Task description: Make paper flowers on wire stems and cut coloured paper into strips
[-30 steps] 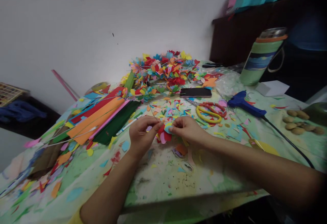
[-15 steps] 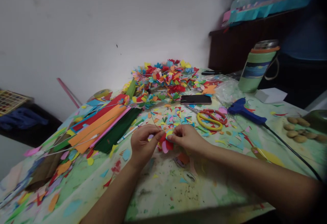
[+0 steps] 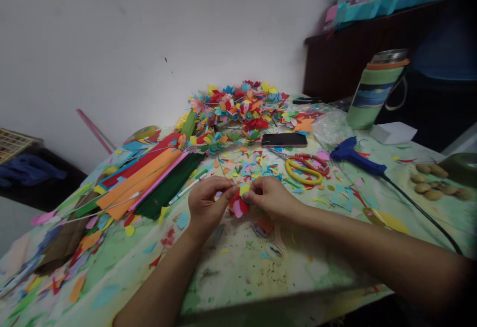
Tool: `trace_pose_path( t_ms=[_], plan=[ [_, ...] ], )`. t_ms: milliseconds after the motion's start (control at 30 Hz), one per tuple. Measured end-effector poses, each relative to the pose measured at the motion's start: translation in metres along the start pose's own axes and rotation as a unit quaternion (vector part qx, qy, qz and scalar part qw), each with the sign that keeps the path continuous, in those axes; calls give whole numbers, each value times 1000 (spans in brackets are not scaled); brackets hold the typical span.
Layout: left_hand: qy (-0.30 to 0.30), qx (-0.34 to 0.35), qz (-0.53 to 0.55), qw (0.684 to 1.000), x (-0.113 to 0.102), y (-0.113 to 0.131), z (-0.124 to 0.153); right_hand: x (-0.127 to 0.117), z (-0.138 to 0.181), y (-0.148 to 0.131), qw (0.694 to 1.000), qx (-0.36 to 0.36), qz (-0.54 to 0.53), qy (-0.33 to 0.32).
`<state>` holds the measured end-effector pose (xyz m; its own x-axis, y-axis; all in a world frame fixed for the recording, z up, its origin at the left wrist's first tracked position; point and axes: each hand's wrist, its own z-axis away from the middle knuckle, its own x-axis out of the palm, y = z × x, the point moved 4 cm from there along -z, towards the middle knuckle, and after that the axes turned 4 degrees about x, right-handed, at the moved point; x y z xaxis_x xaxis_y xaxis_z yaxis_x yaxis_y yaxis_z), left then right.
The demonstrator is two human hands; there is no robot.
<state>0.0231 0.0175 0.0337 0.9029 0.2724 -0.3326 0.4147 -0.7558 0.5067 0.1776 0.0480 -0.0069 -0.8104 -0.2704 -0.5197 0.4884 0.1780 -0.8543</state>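
Observation:
Between my two hands, above the near part of the table, is a small paper flower (image 3: 237, 206) with red, pink and yellow petals. My left hand (image 3: 210, 204) is closed, thumb against fingers, at the flower's left side, where a thin wire stem (image 3: 222, 168) rises from the fingertips. My right hand (image 3: 274, 199) pinches the yellow petal at the flower's upper right. Behind the hands lie many coloured paper scraps (image 3: 246, 165). A large heap of finished paper flowers (image 3: 242, 103) stands at the back.
Scissors with yellow and red handles (image 3: 303, 170), a phone (image 3: 283, 140) and a blue glue gun (image 3: 357, 157) lie right of centre. Farther right are a green bottle (image 3: 378, 91), a white box (image 3: 394, 133) and several brown nut-like objects (image 3: 432, 182). Coloured paper sheets (image 3: 139, 178) lie at left.
The view has tilted down slightly, so the wall frame sits higher. Both hands keep their hold on the flower, with hardly any movement between them.

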Motion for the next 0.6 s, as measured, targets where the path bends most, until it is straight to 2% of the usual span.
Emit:
trace_pose_path(
  t_ms=[200, 367, 500, 600],
  plan=[
    [-3, 1, 12, 1000, 1, -1, 1, 0, 0, -1, 1000, 3, 22, 4],
    [16, -19, 22, 999, -1, -6, 1, -10, 2, -6, 999, -21, 43, 21],
    [67, -46, 28, 996, -12, -13, -2, -26, -2, -1, 995, -43, 61, 69],
    [134, -68, 30, 988, -27, -21, -6, -38, -8, 9, 989, -53, 83, 108]
  ],
)
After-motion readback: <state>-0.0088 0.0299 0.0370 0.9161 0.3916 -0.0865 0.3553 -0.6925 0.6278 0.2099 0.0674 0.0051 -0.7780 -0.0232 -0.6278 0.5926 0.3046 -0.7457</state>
